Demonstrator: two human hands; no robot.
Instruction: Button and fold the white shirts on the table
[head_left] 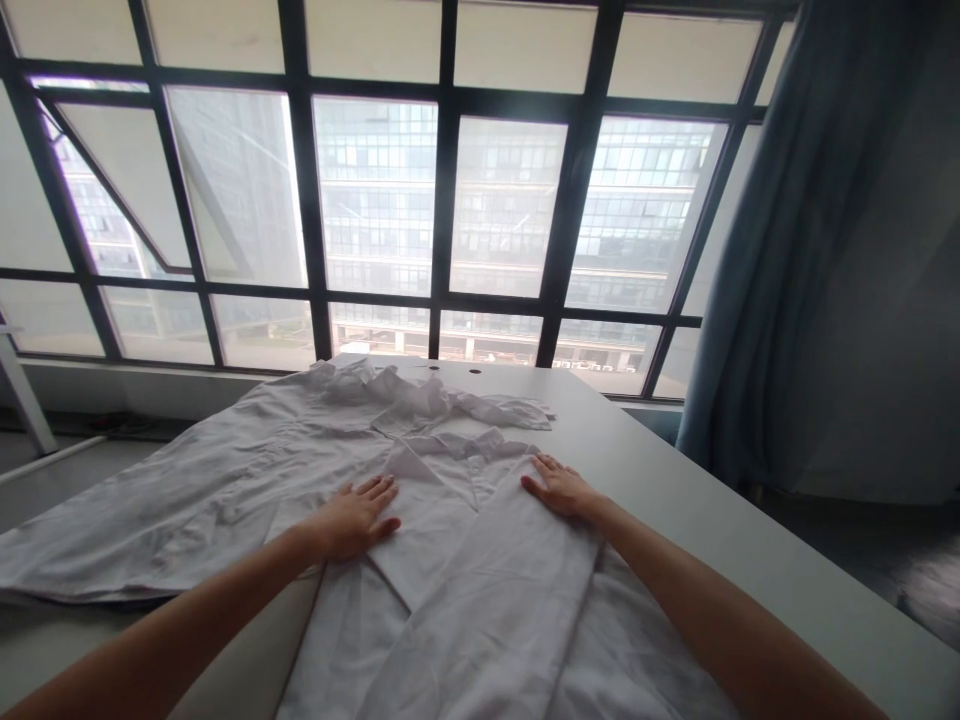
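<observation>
A white garment [480, 560], which looks like a shirt with a collar at its far end, lies spread over the table in front of me. My left hand [352, 518] rests flat on its left side, fingers stretched out. On the right edge near the collar, my right hand [559, 485] lies palm down with its fingers extended. A sleeve-like panel is folded lengthwise down the garment between my arms. To the left, a second white garment [217, 480] lies wrinkled, bunched up toward the far end of the table.
The white table [697, 530] reaches to the windows, with two dark holes near its far edge. A large black-framed window [375, 200] fills the back. On the right hangs a blue-grey curtain [757, 300]. A white metal frame leg [26, 390] stands at far left.
</observation>
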